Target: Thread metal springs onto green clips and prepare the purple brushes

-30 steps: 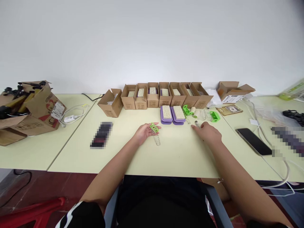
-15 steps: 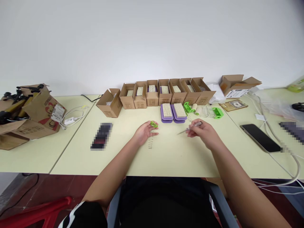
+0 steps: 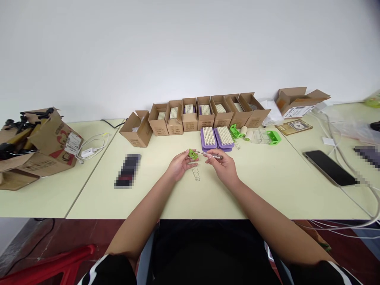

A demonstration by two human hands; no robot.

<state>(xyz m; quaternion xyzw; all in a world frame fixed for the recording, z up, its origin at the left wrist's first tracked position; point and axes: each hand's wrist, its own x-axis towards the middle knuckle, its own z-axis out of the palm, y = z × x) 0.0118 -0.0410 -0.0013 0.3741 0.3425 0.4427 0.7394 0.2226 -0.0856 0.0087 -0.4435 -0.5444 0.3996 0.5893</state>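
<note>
The left hand (image 3: pixel 179 166) pinches a green plastic part (image 3: pixel 192 154); the right hand (image 3: pixel 223 166) grips a slim metal rod (image 3: pixel 212 154), its tip at that part. The hands are close, not touching. A coil spring (image 3: pixel 195 173) lies on the table (image 3: pixel 267 190) just below them.

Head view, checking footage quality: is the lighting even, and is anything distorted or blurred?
Head view: soft, even light, with only faint shadows beneath the left hand; wide-angle distortion bows the table edge; one pixelated patch sits on the table, another at far right.

Right hand (image 3: pixel 223 166) moved metal pin (image 3: pixel 212 155) to green piece (image 3: pixel 193 154).
</note>
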